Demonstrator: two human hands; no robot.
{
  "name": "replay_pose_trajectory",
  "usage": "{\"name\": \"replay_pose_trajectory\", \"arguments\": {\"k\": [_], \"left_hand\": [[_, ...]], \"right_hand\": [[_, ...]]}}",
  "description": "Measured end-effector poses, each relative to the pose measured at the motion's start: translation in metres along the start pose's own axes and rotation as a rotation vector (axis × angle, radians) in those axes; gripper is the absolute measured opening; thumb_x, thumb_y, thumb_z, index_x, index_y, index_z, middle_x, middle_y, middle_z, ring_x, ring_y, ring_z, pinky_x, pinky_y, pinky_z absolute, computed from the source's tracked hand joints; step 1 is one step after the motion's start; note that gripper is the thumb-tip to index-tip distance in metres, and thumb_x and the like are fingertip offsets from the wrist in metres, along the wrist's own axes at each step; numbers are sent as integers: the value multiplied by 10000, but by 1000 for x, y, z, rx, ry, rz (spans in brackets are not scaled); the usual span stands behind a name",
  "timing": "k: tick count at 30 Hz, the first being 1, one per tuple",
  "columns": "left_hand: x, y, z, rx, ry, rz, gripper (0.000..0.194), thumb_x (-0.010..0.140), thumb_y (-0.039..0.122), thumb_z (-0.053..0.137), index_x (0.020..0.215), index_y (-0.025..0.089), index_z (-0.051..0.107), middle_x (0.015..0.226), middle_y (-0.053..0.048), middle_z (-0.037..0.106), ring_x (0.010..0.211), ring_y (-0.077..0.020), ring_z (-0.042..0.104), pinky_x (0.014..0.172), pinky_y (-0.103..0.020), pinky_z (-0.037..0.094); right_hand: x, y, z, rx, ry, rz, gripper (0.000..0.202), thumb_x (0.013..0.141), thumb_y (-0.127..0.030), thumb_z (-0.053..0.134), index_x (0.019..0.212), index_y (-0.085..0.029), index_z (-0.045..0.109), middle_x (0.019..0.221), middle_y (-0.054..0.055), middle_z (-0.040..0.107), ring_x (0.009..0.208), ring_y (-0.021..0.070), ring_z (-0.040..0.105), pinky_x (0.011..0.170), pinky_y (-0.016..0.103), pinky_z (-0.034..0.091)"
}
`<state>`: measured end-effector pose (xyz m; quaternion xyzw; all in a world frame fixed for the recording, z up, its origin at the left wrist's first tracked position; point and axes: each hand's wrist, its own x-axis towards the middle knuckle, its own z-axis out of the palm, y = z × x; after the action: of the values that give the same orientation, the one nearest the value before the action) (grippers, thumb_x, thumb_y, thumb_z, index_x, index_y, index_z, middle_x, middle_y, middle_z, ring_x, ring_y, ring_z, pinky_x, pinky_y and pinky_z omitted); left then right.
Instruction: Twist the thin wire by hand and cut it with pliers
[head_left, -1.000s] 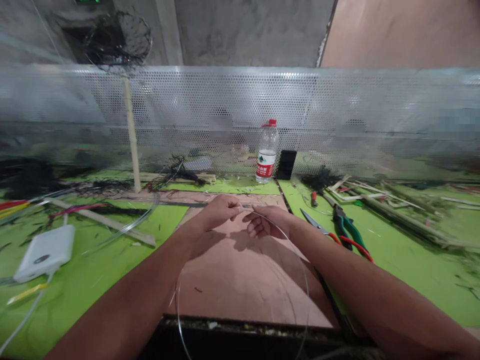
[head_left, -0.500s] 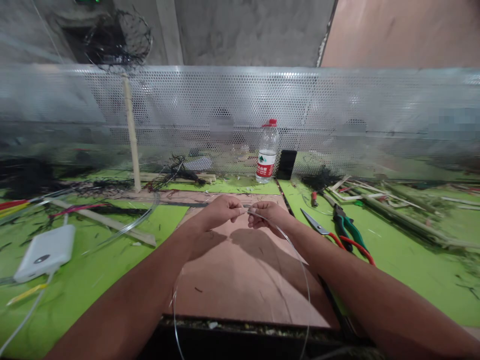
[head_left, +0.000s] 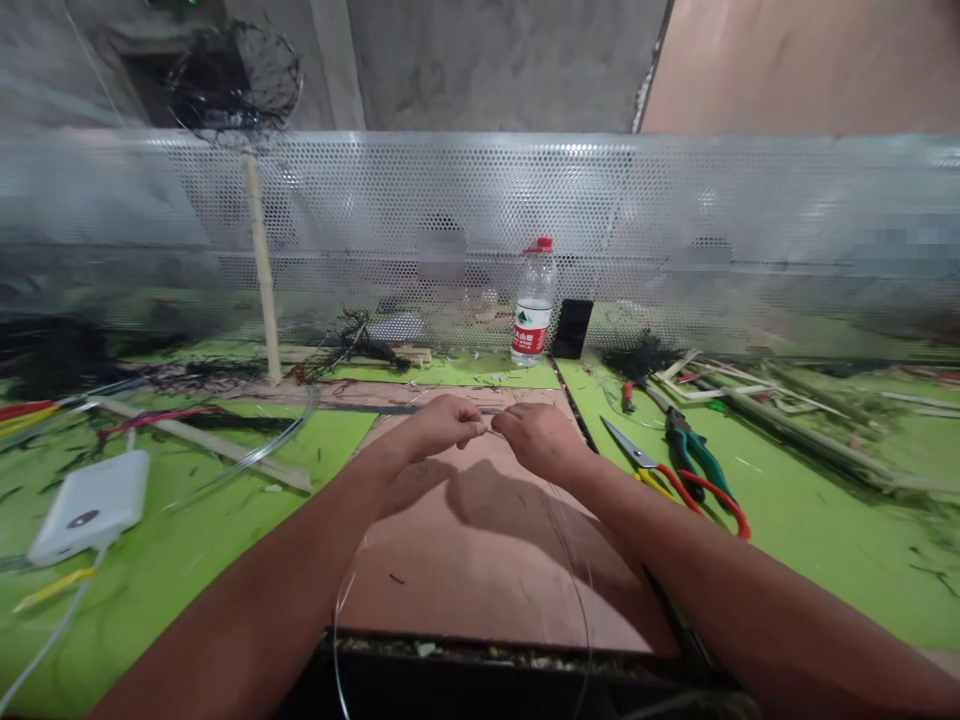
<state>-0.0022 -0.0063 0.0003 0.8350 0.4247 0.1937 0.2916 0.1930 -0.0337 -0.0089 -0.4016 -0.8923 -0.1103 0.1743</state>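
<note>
One thin, glossy clear strand (head_left: pixel 337 640), curved in a loop below the hands, over smooth tan board (head_left: pixel 450 560). Left hand (head_left: pixel 442 426), right hand (head_left: pixel 541 440): forearms angled inward, fingertips near each other, both grips pinched on strand. Green counter (head_left: pixel 795 570), right side: one red-handled scissors (head_left: pixel 643 461), one green-handled pliers (head_left: pixel 691 455).

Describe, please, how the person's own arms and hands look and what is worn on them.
The left hand and right hand wear no gloves. The left forearm and right forearm show no sleeves. No watch or bracelet is visible; no ring can be made out.
</note>
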Motion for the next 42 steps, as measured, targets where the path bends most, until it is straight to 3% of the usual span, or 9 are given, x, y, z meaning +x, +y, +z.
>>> {"name": "replay_pose_trajectory", "arguments": {"k": [3,9,12,16,22,27,34,42], "left_hand": [[0,0,1,21,16,10,262,746,361,471,573,164,465,519,34,397,457,-75,324,452,-222,230],[-1,8,1,28,12,61,273,750,362,471,567,160,458,537,31,408,483,-79,352,469,-213,245],[-3,14,0,29,18,85,269,742,354,492,565,153,467,546,28,414,495,-79,362,478,-209,256],[-8,22,0,16,-4,126,301,775,380,477,594,145,531,547,25,441,487,-73,364,474,-202,259],[-9,24,-1,52,-12,144,253,769,330,495,654,139,615,563,17,498,518,-80,415,498,-198,294],[-9,23,-2,59,-3,176,245,773,320,500,646,135,597,571,22,483,531,-77,421,501,-193,300],[-6,20,-1,94,0,191,230,770,315,511,653,142,608,566,26,485,532,-76,426,502,-186,301],[-7,22,-3,133,11,147,180,736,242,485,647,150,611,559,25,482,521,-80,411,499,-201,275]], "right_hand": [[2,2,4,189,26,87,176,825,-168,444,820,-159,620,794,81,641,733,166,542,662,265,347],[5,21,11,1392,1,520,346,875,-446,397,805,-151,564,657,47,610,611,148,590,590,272,457],[4,26,10,1708,-153,651,316,886,-403,393,778,-145,539,625,42,609,571,150,601,544,277,482],[1,21,11,1785,-560,634,348,904,-352,340,741,-126,549,586,51,606,531,159,607,491,270,489],[-3,19,20,1880,-758,442,364,878,-421,380,807,-121,573,643,54,617,615,191,645,474,266,506],[-5,22,24,1955,-733,362,322,870,-408,411,819,-124,555,643,48,614,605,187,640,495,287,524],[-6,19,23,1962,-697,369,317,888,-404,420,811,-120,536,629,31,591,609,179,642,511,296,536],[-3,16,17,1782,-492,385,280,781,-396,615,709,-140,525,513,-30,535,466,121,571,498,264,499]]}}
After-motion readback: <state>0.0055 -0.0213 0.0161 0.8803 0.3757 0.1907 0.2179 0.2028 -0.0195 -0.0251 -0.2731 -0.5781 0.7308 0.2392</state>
